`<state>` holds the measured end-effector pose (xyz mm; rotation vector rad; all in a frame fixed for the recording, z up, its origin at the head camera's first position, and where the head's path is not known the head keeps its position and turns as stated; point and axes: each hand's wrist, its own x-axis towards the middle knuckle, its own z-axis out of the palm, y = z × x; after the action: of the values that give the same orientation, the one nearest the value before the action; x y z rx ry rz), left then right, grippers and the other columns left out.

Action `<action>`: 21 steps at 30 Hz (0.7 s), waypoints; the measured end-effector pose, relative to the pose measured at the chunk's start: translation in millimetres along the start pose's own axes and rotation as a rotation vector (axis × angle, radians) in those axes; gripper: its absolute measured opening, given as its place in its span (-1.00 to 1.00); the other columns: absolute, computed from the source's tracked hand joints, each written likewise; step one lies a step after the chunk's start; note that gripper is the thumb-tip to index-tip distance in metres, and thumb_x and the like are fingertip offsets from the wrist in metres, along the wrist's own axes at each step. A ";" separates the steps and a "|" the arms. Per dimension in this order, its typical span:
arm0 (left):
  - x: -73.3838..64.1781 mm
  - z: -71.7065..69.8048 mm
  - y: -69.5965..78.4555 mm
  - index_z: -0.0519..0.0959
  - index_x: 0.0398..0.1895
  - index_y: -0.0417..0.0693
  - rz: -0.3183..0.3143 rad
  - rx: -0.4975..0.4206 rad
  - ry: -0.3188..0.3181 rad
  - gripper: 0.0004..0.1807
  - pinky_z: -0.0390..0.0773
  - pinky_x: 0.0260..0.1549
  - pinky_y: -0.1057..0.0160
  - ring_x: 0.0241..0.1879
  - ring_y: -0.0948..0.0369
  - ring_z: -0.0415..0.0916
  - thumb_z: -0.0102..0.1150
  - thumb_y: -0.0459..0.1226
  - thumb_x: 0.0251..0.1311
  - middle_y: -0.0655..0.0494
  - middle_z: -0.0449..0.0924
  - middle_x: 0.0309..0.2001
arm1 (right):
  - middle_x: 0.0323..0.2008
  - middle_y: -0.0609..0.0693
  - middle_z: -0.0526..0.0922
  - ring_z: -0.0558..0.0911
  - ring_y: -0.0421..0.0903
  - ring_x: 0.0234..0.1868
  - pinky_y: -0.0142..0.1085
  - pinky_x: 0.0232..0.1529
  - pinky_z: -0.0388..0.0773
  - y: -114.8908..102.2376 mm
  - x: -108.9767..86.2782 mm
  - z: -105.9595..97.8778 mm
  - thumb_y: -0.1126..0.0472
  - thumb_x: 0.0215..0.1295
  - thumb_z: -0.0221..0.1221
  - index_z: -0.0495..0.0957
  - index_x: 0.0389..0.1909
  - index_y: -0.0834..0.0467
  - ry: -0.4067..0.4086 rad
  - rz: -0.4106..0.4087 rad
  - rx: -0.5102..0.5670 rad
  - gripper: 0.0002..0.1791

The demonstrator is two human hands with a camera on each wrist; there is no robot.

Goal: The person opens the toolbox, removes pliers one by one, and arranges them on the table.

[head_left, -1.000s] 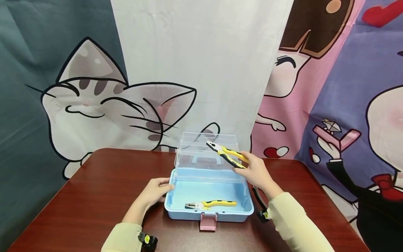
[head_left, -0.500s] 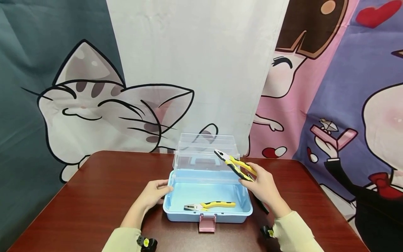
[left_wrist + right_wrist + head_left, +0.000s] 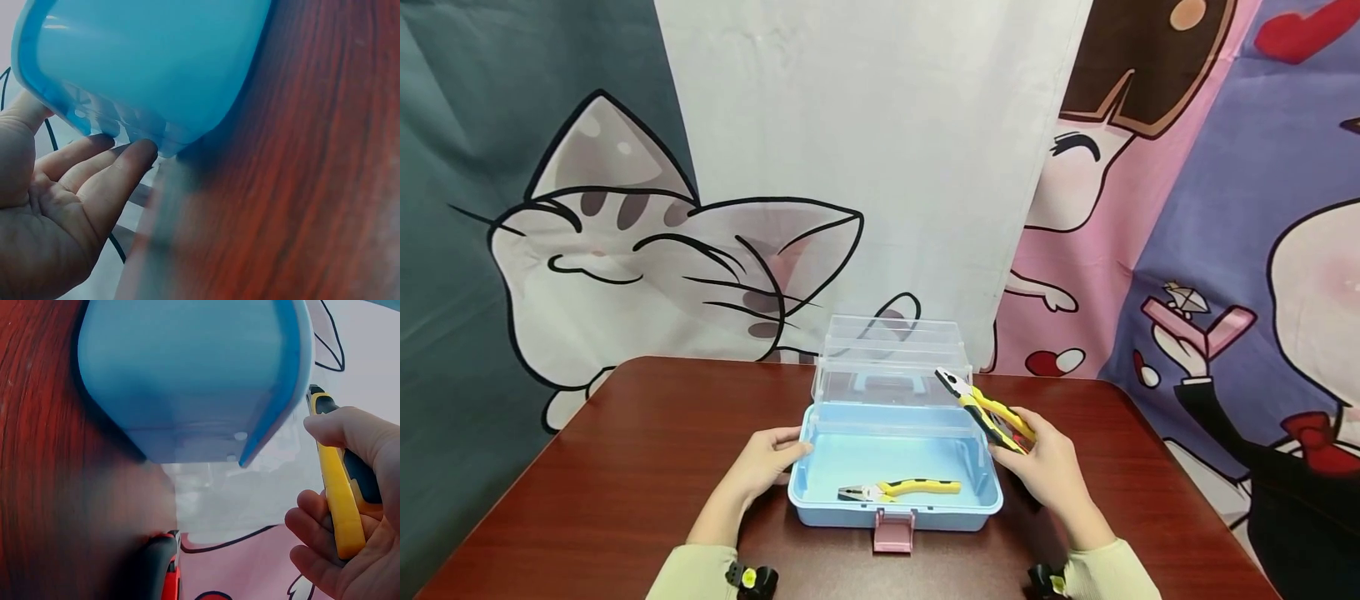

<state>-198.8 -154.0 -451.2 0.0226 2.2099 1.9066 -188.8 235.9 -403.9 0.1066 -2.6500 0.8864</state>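
Note:
A light-blue toolbox [image 3: 835,515] stands on the table, its clear lid [image 3: 887,358] raised at the back. My left hand [image 3: 767,458] grips its left side, thumb over the rim and fingers along the outer wall [image 3: 187,75]. Inside, near the front, lies a pair of pliers [image 3: 921,486] with yellow-and-black handles. My right hand [image 3: 1052,471] holds a second pair of pliers [image 3: 973,404] by the handles, raised over the box's right rear corner with the jaws pointing up and left. In the right wrist view, the yellow handle [image 3: 340,506] lies between thumb and fingers.
A tool with black and red handles [image 3: 153,569] lies on the table right of the box, mostly hidden by my right hand in the head view. A pink latch [image 3: 893,532] hangs open at the box's front. Behind the brown table [image 3: 625,467] hangs a printed cloth.
My right hand has moved right and down with the pliers, away from the middle of the lid. The left hand keeps its grip on the toolbox.

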 end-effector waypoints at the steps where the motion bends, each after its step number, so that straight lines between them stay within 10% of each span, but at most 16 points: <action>1: 0.0 0.1 -0.1 0.27 0.30 -0.40 0.001 0.000 -0.001 -0.38 0.68 -0.25 0.07 -0.07 0.05 0.62 0.13 -0.22 0.26 -0.34 0.48 0.13 | -0.06 0.19 0.63 0.57 0.05 -0.18 -0.17 -0.20 0.52 0.8 -0.1 -1.2 0.07 -0.07 0.44 0.47 0.14 0.19 -0.002 0.010 0.004 -0.30; 21: 0.6 6.7 -4.5 0.39 0.23 -0.32 0.017 -0.004 0.112 -0.43 0.68 -0.28 0.09 -0.12 0.07 0.63 0.19 -0.19 0.22 -0.28 0.56 0.06 | -0.05 0.26 0.60 0.54 0.07 -0.18 -0.16 -0.21 0.55 27.8 1.9 -18.0 -0.03 0.02 0.38 0.40 0.20 0.21 0.021 0.128 -0.005 -0.26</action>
<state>-197.6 -148.1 -456.6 -0.0687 2.2837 1.9667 -190.2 269.0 -405.7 -0.0747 -2.6637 0.9154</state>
